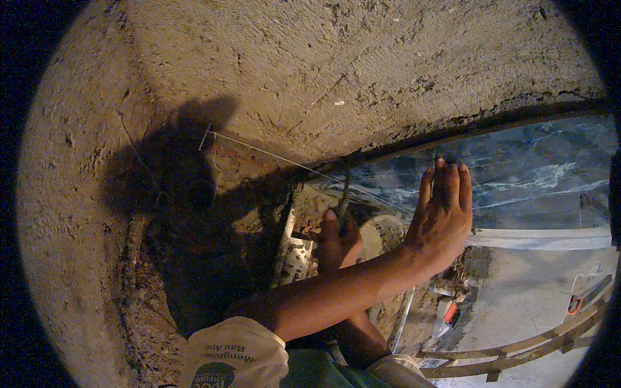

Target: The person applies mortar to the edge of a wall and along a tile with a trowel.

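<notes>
Blue marbled tiling [537,178] lies by your left hand [445,215], the nearer one, its long axis running rightward; those fingers are straight, unclamped. Your right hand [339,244] sits leftward, grip too shadowed to tell.

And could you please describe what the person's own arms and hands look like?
The left hand and right hand look ungloved, with bare forearms. The left sleeve is cream with dark lettering and a greenish print; the right sleeve is pale too.
</notes>
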A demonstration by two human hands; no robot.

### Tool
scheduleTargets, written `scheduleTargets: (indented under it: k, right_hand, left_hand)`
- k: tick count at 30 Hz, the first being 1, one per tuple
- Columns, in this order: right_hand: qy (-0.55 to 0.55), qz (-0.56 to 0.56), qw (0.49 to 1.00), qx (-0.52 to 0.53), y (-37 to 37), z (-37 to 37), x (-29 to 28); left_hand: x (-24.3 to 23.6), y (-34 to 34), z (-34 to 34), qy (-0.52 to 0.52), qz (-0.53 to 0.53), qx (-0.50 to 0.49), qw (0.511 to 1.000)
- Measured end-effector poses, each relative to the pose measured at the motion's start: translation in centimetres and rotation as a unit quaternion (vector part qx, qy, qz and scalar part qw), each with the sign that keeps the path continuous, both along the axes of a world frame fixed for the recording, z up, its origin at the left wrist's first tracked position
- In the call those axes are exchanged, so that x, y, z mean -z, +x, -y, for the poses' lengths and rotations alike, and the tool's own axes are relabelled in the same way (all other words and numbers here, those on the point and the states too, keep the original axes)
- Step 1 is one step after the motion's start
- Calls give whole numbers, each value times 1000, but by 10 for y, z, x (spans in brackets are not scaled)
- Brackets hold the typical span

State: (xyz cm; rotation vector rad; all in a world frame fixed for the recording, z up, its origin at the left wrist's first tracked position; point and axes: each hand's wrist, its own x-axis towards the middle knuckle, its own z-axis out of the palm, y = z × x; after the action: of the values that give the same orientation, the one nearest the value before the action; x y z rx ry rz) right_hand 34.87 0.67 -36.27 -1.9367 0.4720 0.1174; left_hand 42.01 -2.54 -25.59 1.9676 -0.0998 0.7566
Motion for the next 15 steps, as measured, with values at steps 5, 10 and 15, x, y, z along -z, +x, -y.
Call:
scheduleTargets:
  k: [5,10,15]
  right_hand:
    - [15,47,998,-29,5,11,-1]
    - [147,96,980,-98,-8,0,-41]
    - [20,54,998,-30,-16,6,16]
  left_hand:
    - [-2,0,1,23,-16,-8,1000]
    - [-4,0,-4,30,-29,-4,999]
    - [-2,1,-4,33,-27,-5,999]
